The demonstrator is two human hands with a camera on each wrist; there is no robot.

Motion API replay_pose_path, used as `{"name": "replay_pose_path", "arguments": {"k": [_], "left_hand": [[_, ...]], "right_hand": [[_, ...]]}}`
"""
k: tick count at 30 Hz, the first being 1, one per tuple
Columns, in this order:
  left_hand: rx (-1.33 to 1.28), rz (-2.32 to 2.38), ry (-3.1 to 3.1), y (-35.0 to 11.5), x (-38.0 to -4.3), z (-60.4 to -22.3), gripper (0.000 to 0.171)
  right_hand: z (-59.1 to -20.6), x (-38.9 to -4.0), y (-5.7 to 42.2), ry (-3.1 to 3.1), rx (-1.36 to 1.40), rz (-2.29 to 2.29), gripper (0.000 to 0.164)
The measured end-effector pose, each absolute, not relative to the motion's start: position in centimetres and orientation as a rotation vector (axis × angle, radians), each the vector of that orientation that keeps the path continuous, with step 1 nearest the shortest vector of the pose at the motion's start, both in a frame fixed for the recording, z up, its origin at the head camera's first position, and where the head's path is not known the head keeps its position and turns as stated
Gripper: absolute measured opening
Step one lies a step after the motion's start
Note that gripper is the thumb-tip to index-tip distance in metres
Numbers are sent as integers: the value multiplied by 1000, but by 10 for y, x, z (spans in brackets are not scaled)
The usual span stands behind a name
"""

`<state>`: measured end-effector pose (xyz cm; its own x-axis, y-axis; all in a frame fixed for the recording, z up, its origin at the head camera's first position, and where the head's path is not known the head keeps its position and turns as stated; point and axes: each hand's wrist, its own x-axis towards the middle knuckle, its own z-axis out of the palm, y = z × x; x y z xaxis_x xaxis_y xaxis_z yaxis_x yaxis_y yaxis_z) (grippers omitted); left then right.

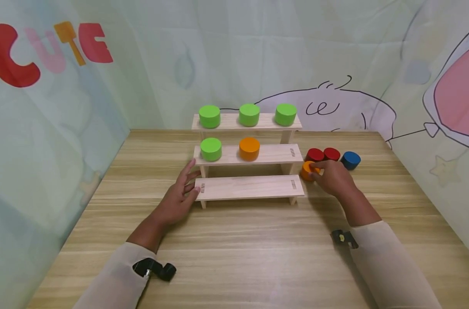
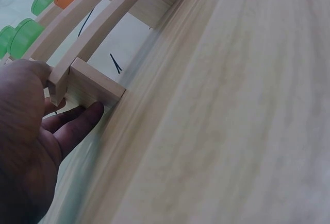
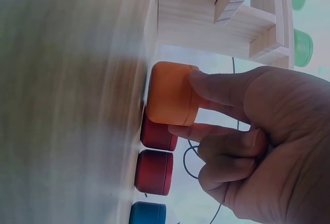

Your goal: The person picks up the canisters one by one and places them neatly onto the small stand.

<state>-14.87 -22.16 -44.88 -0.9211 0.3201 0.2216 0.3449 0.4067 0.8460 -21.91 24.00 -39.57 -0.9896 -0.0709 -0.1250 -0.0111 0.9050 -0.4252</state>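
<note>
A three-step wooden rack (image 1: 249,187) stands on the table with green round blocks (image 1: 249,115) along its top step. The middle step bears a green block (image 1: 211,149) at its left end and an orange block (image 1: 249,149) near its centre; the lowest step is bare. My left hand (image 1: 176,197) rests against the rack's left end, its fingers fairly straight beside the wooden leg (image 2: 95,82). To the right of the rack, my right hand (image 1: 334,177) pinches another orange round block (image 3: 172,94) between thumb and fingers, close over the table.
Behind the pinched block, two red round blocks (image 1: 315,155) sit side by side on the table, with a blue one (image 1: 351,160) to their right. A printed cloth (image 1: 219,51) hangs behind and along both sides of the wood-grain table (image 1: 249,257).
</note>
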Motion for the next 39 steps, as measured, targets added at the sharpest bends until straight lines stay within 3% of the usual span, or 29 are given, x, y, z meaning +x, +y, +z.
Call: {"name": "replay_pose_path", "arguments": {"k": [20,39], "left_hand": [[-611,-1587,-2620,-221,-149,-449,80],[-609,-1573,-2630,-221,-148,-448,79]], "right_hand": [[-376,-205,227,3070,94,-751,51],[-373,-197,222,3409,2,-1187,43]]}}
